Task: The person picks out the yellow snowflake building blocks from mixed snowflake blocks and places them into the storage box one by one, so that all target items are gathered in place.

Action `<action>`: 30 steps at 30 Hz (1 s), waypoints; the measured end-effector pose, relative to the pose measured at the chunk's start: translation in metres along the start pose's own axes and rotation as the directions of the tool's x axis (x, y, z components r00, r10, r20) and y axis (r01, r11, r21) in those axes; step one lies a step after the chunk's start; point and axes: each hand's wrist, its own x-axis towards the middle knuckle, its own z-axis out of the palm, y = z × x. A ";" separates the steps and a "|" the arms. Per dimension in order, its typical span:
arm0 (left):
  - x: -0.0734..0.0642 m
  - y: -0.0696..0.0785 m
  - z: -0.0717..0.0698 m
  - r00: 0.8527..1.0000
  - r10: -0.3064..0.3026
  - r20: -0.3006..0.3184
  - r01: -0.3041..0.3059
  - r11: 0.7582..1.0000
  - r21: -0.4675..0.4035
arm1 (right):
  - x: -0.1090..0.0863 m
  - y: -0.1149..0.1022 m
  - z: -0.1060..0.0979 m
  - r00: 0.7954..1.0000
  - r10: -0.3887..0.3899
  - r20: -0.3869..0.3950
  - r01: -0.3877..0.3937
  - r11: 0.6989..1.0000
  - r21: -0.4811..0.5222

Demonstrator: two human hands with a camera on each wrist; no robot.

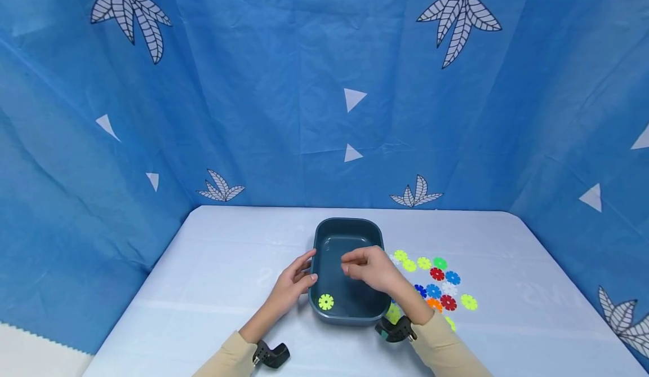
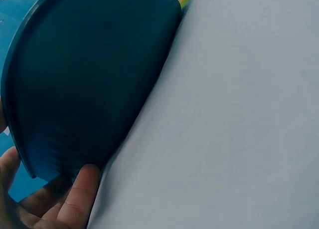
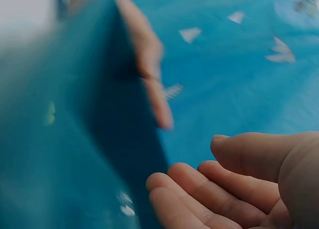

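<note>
A dark teal rectangular bin [image 1: 341, 322] sits on the table. A yellow-green notched plastic disc [image 1: 326, 302] lies inside it near the front left corner, and shows blurred in the right wrist view. My left hand [image 1: 294, 281] touches the bin's left side, its index fingertip and thumb at the rim. In the left wrist view the left fingers [image 2: 82, 196] lie against the outer wall. Over the bin hovers my right hand [image 1: 372, 265]; in the right wrist view its fingers [image 3: 199, 189] are loosely bent, the thumb apart from them, nothing between.
Right of the bin, several notched discs are scattered on the white table [image 1: 228, 264], among them a red disc [image 1: 448, 302], a green disc [image 1: 440, 263] and a blue disc [image 1: 453, 278]. My right forearm covers part of them. A blue curtain [image 1: 284, 112] with leaf prints hangs behind the table.
</note>
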 end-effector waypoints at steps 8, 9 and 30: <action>-0.001 0.002 0.001 1.000 -0.009 -0.013 0.009 1.000 -0.004 | -0.008 0.003 -0.053 0.989 0.072 -0.126 -0.057 0.991 0.122; -0.001 0.002 0.001 1.000 -0.009 -0.014 0.009 1.000 -0.004 | -0.009 0.004 -0.058 0.988 0.082 -0.133 -0.064 0.989 0.134; 0.000 0.002 0.000 1.000 -0.006 -0.003 0.006 1.000 -0.008 | -0.013 0.064 -0.125 0.879 0.386 -0.280 -0.413 0.910 -0.042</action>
